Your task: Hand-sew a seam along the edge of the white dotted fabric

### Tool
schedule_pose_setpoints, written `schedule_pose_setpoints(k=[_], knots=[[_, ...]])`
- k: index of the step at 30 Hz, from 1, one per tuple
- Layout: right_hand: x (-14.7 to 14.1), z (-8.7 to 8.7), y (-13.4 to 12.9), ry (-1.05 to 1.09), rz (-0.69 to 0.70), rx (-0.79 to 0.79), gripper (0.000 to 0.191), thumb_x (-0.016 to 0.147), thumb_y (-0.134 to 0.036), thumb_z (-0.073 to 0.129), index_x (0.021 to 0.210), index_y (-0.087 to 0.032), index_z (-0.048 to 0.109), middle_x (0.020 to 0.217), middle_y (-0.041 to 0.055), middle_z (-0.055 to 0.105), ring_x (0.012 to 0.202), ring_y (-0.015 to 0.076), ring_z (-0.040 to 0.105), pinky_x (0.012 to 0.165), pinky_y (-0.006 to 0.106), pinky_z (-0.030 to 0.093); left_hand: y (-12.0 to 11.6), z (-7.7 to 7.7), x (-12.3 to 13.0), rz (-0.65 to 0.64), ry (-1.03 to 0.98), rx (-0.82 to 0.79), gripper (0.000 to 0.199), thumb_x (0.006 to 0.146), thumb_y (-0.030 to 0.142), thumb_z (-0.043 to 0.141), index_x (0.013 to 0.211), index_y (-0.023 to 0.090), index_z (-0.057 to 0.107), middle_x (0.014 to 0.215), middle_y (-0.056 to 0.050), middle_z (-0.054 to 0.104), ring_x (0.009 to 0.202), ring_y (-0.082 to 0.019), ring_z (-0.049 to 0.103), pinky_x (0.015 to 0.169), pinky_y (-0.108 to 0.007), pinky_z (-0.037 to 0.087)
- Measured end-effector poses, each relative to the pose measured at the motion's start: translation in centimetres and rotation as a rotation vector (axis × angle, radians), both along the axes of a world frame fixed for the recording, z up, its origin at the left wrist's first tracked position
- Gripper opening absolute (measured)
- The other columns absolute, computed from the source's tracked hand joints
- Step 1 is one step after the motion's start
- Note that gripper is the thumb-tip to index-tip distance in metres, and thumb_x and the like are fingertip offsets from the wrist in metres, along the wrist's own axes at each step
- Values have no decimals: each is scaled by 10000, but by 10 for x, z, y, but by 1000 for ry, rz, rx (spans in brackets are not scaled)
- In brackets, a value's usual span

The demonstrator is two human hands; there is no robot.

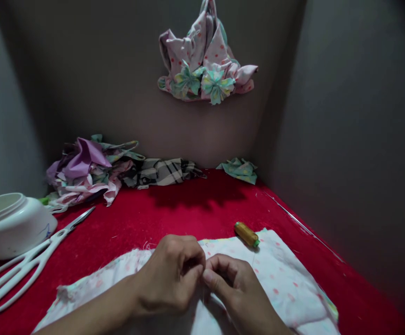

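White cloth with red dots (279, 279) lies across the near part of the red surface, beneath both hands. My left hand (174, 274) is closed, thumb and forefinger pinched together above the cloth. Fingertips nearly touching it, my right hand (235, 284) is also pinched shut. What sits between the fingertips is too small to make out; a faint thread seems to run down below them. A spool of golden-brown thread (246, 234) with green ends rests at the cloth's far edge, beyond my right hand.
White-handled scissors (61, 235) lie at the left beside a white pot (21, 228). Fabric scraps (87, 163) are heaped at the back left, with a green scrap (240, 170) at the back right. A dotted fabric piece with bows (202, 60) hangs above. A thin metal rod (303, 227) lies right.
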State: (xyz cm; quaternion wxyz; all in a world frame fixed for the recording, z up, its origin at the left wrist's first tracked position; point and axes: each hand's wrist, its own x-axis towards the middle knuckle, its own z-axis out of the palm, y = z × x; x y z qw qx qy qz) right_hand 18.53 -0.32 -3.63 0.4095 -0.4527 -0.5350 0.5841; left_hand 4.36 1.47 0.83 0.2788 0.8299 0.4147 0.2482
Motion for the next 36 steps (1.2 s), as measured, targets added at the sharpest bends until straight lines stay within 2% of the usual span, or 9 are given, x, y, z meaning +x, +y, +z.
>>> schedule_pose_setpoints(k=[8,12,17,22,25,28,31,34,36], knots=[[2,3,0,-5,0,20,201,726,-307,521,620,-137,501,575,-9,466,559,105,419,522,219,328,6,-12,0,150,-259,-410,83,652,147,450,612,114,515,496,40,402,467,-66,328,425,-183,228],[2,-3,2,37,29,-22,211,734,-328,521,635,-143,496,555,-16,461,518,93,410,484,208,314,12,-11,-3,177,-377,-420,115,647,166,509,635,88,593,510,12,472,480,-77,388,455,-192,285],[2,-3,3,8,17,11,254,716,-360,543,601,-137,504,546,-12,459,524,97,408,486,211,316,13,-7,-4,91,-372,-349,128,625,111,534,642,84,658,640,-49,580,598,-122,503,542,-210,358],[1,6,1,56,-109,-10,237,723,-370,534,647,-148,496,525,-14,473,484,95,408,462,212,320,5,-5,2,265,-382,-573,112,611,127,530,613,91,636,460,6,498,428,-77,411,424,-187,288],[2,8,1,34,-191,79,196,727,-331,533,650,-151,513,609,1,489,527,100,427,481,215,338,-3,-6,10,311,-479,-729,92,564,123,557,606,83,629,460,2,506,386,-58,376,396,-183,261],[2,5,2,11,-192,174,178,713,-289,551,608,-147,541,694,16,497,626,123,471,554,227,372,-7,-11,18,333,-591,-716,58,526,127,581,513,76,604,415,13,458,378,-44,337,392,-181,244],[4,4,5,7,-182,109,169,704,-285,565,604,-148,556,600,-5,487,553,108,451,513,221,363,-8,-17,20,350,-623,-698,95,525,155,591,468,82,570,385,21,421,369,-43,322,381,-181,227],[8,16,4,4,-234,93,180,698,-296,582,577,-164,569,498,-32,458,472,88,420,468,211,348,-8,-20,19,406,-712,-690,132,557,219,590,506,103,553,375,32,406,348,-45,314,367,-178,208],[12,33,-4,21,-105,184,200,698,-299,587,533,-185,588,490,-29,474,458,86,433,455,208,352,-8,-21,20,451,-782,-716,164,561,257,600,508,119,529,356,44,383,331,-45,302,359,-177,194]])
